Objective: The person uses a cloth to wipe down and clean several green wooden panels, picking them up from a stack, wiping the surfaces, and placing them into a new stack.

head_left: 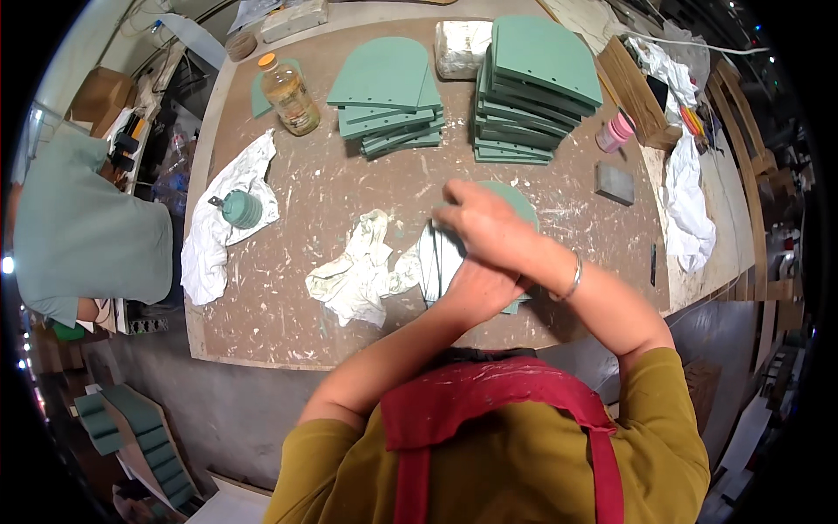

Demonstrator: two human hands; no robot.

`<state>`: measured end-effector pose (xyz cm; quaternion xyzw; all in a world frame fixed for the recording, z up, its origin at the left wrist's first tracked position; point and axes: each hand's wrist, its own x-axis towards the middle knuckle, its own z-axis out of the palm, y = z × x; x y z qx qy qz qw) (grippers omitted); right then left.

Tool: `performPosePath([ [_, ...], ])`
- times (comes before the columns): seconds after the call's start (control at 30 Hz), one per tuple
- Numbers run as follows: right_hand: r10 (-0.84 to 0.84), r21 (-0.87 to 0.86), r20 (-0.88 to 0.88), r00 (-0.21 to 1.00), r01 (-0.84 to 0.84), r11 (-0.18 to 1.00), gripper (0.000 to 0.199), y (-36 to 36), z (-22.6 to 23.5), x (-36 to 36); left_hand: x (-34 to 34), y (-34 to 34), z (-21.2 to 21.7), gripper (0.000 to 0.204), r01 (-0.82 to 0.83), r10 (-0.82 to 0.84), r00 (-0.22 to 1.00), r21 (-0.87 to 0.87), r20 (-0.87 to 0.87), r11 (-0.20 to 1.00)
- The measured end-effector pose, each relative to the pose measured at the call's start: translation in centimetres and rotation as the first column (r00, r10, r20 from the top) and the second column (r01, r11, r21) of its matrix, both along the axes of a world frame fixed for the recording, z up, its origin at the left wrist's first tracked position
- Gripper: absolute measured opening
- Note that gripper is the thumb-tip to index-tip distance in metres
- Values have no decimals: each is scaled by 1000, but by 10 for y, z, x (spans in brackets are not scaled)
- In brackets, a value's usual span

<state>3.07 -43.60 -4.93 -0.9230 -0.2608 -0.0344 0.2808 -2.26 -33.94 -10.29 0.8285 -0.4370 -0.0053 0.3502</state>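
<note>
My right hand (484, 225), with a bangle on its wrist, reaches over a green round-topped panel (517, 201) near the table's front. Its fingers are curled; whatever is between them is hidden. Beneath that wrist crosses my left hand (482, 293), its fingers out of sight. White strips with dark lines (434, 266) lie by my hands, partly covered. A crumpled, stained white cloth (358, 275) is just to their left. Beyond my hands stand a tall stack of green panels (541, 79) and a shorter stack (384, 87), with small holes along their straight edges.
On the brown, paint-marked table (305, 188) are a glass bottle with orange cap (292, 100), a green ribbed container (239, 210) on another cloth, a pink bottle (614, 134) and a grey block (614, 183). A person in green (92, 227) is at the left.
</note>
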Motion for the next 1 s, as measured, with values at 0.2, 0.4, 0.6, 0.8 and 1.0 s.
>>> performPosePath([
  [0.2, -178, -31, 113, 978, 182, 983, 18, -26, -8, 26, 1, -3, 7, 60, 11, -43, 993, 268, 113, 963],
  [0.4, -157, 3, 38, 987, 157, 988, 18, -1, -11, 9, 0, -5, -9, 60, -15, 15, 1000, 7, -11, 1000],
  [0.6, -474, 46, -15, 880, 475, 879, 24, -38, -9, 6, -2, -3, 5, 56, -37, -5, 988, 267, 157, 963],
  [0.8, -626, 91, -116, 771, 636, 766, 24, -70, -10, -11, -3, -5, 8, 55, -69, 28, 982, 216, 188, 974],
  [1.0, -623, 17, -239, 745, 645, 764, 25, -99, 8, -29, -1, -3, 7, 43, -99, 93, 980, 31, 174, 995],
])
